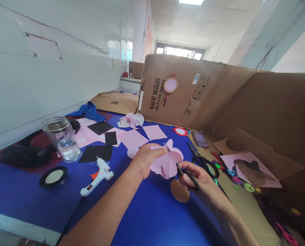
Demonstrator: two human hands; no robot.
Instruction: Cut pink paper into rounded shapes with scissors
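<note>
My left hand [145,160] pinches a folded pink paper flower shape [168,164] above the blue table [142,218]. My right hand [195,179] grips black-handled scissors [179,167], whose blades cut into the pink paper from its right side, the tips showing near the top of the shape. A brown cardboard disc [179,191] lies on the table just under my right hand. A second pair of black scissors [202,160] lies on the table beyond it.
A white glue gun [97,176] lies at left, with a glass jar [62,138] and its black lid [53,177] beyond. Pink and black paper sheets [109,136] cover the middle. Cardboard walls [193,92] stand behind and right, above a pink sheet [252,169].
</note>
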